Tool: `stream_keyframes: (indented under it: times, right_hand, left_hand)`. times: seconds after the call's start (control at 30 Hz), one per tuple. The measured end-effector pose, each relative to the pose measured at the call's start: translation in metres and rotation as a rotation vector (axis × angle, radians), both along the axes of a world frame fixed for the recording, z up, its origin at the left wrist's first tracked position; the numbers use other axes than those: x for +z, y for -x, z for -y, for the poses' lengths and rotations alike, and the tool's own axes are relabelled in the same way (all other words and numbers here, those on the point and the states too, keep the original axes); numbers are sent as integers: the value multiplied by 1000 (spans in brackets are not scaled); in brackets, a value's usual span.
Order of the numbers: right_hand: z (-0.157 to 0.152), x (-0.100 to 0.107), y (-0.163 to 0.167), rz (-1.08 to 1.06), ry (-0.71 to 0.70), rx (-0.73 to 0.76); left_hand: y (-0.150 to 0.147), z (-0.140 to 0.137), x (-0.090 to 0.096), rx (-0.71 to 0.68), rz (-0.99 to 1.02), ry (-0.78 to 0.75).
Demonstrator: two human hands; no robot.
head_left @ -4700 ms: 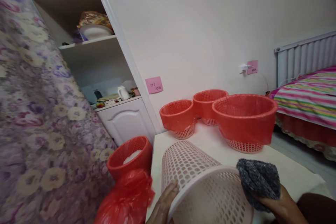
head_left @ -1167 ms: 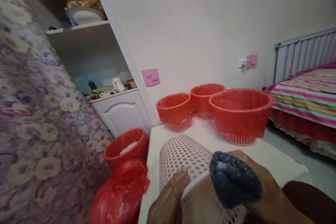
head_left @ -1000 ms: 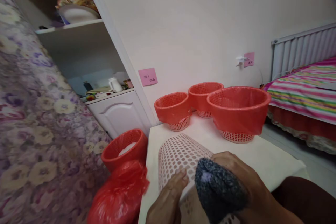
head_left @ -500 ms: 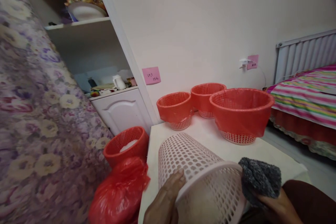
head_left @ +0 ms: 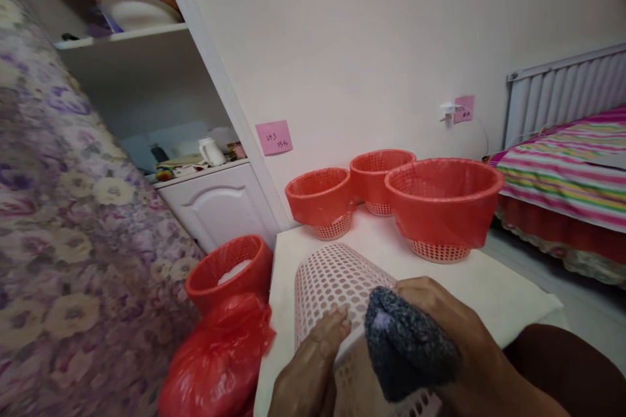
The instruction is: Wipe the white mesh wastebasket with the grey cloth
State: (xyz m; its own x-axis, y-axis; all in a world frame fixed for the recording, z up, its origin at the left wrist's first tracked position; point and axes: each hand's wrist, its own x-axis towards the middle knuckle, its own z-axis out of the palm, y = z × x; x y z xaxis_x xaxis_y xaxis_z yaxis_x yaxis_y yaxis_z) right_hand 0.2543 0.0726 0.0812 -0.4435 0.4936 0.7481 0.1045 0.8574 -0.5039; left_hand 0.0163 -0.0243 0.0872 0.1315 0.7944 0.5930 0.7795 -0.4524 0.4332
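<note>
Your right hand [head_left: 440,319] clutches a grey cloth [head_left: 405,345] pressed onto the pale basket [head_left: 332,280], which lies tipped on the table [head_left: 489,283]. The cloth hides the basket's rim. Your left hand [head_left: 308,371] lies flat against the basket's side, wrist cut off at the frame's bottom edge.
</note>
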Motion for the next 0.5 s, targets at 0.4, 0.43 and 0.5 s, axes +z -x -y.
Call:
stream_keyframes:
  times: [0.4,0.43,0.5]
  right_hand:
    - [-33,-146,-52,-378,888,-384]
    - [-32,-153,-54,-457,961,-400]
    - [-27,-157,-54,-636,1057,-380]
  left_hand:
    - [5,8,-5,24,7,8]
    - [7,8,-9,38,-4,5]
    - [14,7,-24,58,-25,-25]
